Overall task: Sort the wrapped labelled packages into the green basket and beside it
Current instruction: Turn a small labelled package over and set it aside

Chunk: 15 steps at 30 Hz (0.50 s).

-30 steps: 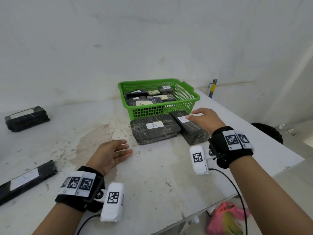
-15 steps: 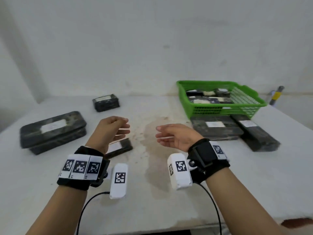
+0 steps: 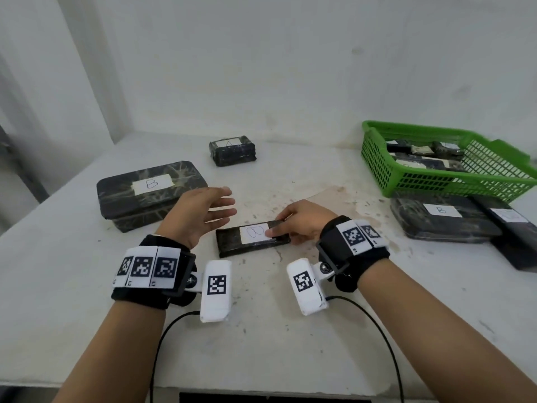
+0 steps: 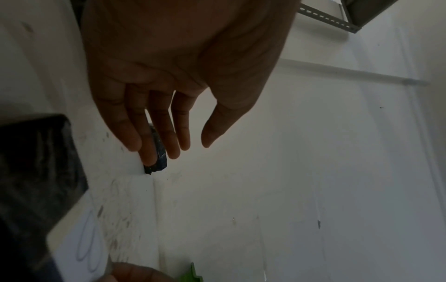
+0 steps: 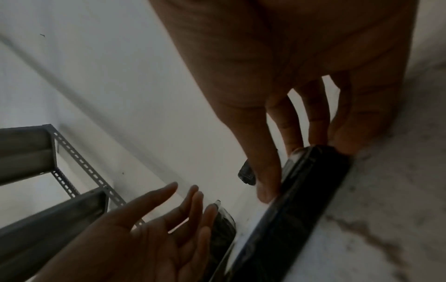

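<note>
We see the flat black package lying on the counter — our right hand pinches its right end, thumb on the white label. Our left hand hovers spread just beside it. The green basket sits well apart, far right.

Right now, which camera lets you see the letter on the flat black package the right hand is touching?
The head view: the flat package lies face up, its white label showing a handwritten B under the right hand. The right wrist view shows only its dark edge; the left wrist view shows a blurred corner with part of the label.
</note>
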Available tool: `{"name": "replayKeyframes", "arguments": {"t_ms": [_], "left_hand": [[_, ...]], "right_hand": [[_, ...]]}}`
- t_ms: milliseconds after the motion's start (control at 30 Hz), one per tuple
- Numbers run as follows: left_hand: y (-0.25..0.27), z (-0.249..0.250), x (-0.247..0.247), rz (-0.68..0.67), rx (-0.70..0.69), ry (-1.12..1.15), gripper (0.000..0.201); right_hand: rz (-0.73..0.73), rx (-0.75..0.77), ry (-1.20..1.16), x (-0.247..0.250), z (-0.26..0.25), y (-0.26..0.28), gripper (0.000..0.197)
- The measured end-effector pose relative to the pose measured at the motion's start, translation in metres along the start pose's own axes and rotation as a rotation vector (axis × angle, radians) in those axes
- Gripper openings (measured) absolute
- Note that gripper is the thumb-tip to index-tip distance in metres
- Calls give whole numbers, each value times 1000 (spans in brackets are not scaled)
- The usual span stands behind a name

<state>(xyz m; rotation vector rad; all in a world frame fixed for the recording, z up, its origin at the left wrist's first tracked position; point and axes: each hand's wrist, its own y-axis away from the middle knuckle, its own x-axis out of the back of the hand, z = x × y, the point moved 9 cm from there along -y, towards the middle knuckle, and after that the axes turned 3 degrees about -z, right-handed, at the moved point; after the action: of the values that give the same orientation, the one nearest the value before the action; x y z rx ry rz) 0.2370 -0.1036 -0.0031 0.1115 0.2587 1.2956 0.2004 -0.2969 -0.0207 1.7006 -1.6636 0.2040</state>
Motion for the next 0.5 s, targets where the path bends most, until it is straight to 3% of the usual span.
{"name": "replayKeyframes", "arguments": {"t_ms": [167,500], "left_hand": [[-3,0,5,22,-45,132,11],[-5,-4,6,77,-93,159,6]], "right_hand": [[33,0,-51,10,5,1,32],[29,86,-709,21,19,8,15]]}}
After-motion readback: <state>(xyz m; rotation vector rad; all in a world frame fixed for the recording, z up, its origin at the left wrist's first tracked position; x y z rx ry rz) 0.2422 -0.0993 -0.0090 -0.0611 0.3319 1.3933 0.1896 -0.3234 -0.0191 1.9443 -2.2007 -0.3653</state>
